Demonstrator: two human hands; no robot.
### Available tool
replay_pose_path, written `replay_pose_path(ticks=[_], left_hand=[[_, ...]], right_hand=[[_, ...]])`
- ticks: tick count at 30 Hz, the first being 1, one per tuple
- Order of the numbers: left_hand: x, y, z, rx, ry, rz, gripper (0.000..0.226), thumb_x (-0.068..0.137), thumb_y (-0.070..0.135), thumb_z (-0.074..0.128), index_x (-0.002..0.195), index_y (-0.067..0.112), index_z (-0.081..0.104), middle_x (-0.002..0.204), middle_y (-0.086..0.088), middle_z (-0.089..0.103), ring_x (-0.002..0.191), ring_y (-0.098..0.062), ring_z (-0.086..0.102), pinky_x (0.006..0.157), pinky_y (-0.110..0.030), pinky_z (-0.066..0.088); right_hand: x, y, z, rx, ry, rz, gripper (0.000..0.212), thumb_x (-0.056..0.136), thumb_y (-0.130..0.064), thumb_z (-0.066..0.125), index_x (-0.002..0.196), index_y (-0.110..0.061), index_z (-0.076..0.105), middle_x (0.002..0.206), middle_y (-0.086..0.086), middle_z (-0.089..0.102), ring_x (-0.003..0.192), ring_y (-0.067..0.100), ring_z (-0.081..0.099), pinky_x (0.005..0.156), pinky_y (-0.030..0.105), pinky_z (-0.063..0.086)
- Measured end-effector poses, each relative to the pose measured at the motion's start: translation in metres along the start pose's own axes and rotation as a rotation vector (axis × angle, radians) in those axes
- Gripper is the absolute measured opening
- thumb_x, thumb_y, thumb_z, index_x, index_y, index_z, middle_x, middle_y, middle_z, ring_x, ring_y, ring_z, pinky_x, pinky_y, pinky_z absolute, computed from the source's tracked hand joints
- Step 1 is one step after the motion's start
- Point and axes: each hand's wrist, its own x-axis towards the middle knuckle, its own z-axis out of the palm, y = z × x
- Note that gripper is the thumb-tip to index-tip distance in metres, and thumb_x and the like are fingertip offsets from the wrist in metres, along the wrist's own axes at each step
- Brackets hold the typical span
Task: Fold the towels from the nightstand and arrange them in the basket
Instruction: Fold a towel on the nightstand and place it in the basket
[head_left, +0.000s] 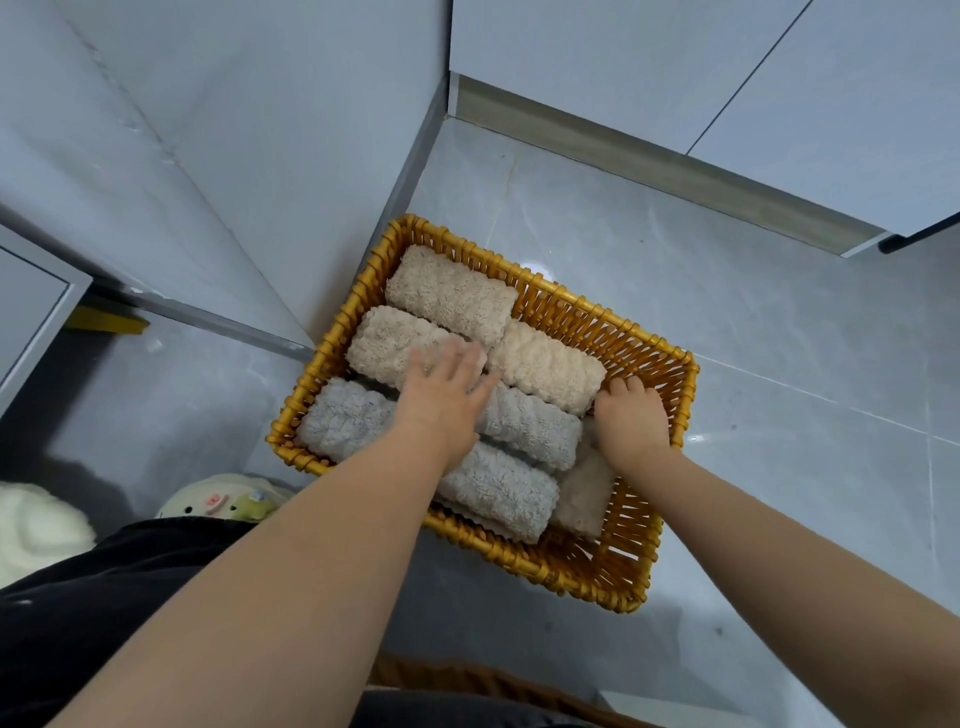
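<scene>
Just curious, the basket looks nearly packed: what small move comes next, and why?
Probably the right hand presses the flat beige towel down beside the grey rolled towels: it lies flat by the yellow woven basket wall, while the left hand rests on the rows.

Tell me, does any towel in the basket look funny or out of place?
One does. The beige towel at the near right side of the basket lies flatter and crosswise to the other towels, squeezed against the wall under the right hand. Nothing looks spilled or torn.
</scene>
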Motion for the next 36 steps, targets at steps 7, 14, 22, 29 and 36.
replay_pose_path(ticks=[7, 14, 22, 29, 36], left_hand=[[-0.003, -0.015, 0.019, -0.032, -0.157, -0.016, 0.107, 0.08, 0.072, 0.048, 0.146, 0.03, -0.024, 0.15, -0.009, -0.037, 0.14, -0.036, -0.028, 0.111, -0.066, 0.007], [-0.002, -0.015, 0.017, -0.021, -0.194, -0.012, 0.114, 0.076, 0.071, 0.056, 0.146, 0.031, -0.025, 0.15, -0.009, -0.037, 0.14, -0.036, -0.027, 0.111, -0.066, 0.009], [-0.003, -0.018, 0.016, -0.034, -0.163, -0.017, 0.104, 0.086, 0.063, 0.05, 0.144, 0.029, -0.029, 0.152, -0.007, -0.034, 0.142, -0.033, -0.025, 0.111, -0.062, 0.009], [-0.007, -0.022, 0.013, -0.022, -0.116, 0.025, 0.097, 0.09, 0.059, 0.046, 0.147, 0.024, -0.024, 0.155, -0.007, -0.027, 0.144, -0.031, -0.018, 0.115, -0.056, 0.007], [-0.009, -0.036, 0.011, -0.037, 0.01, -0.102, 0.067, 0.101, 0.043, 0.026, 0.15, 0.024, -0.015, 0.156, -0.008, -0.023, 0.145, -0.03, -0.017, 0.115, -0.058, 0.0]], right_hand=[[-0.026, -0.03, 0.031, -0.024, -0.316, -0.023, 0.069, 0.095, -0.04, 0.045, 0.145, 0.002, 0.024, 0.148, 0.021, 0.029, 0.135, 0.035, 0.03, 0.11, 0.041, 0.026], [-0.022, -0.041, 0.049, -0.04, -0.456, 0.07, 0.077, 0.099, -0.041, 0.029, 0.148, 0.001, -0.012, 0.158, 0.019, -0.012, 0.146, 0.034, -0.006, 0.119, 0.043, 0.002], [-0.036, -0.037, 0.036, -0.18, -0.512, 0.042, 0.099, 0.087, -0.074, 0.016, 0.148, -0.003, -0.016, 0.157, 0.018, -0.016, 0.145, 0.036, -0.012, 0.115, 0.052, -0.008], [-0.02, -0.025, -0.005, -0.141, -0.557, 0.076, 0.066, 0.095, -0.044, 0.039, 0.148, -0.009, 0.024, 0.153, 0.016, 0.026, 0.141, 0.034, 0.021, 0.115, 0.05, 0.015], [0.001, -0.042, -0.043, 0.327, 0.054, -0.073, 0.046, 0.099, -0.033, 0.034, 0.139, -0.012, 0.041, 0.136, 0.01, 0.048, 0.122, 0.028, 0.05, 0.099, 0.042, 0.046]])
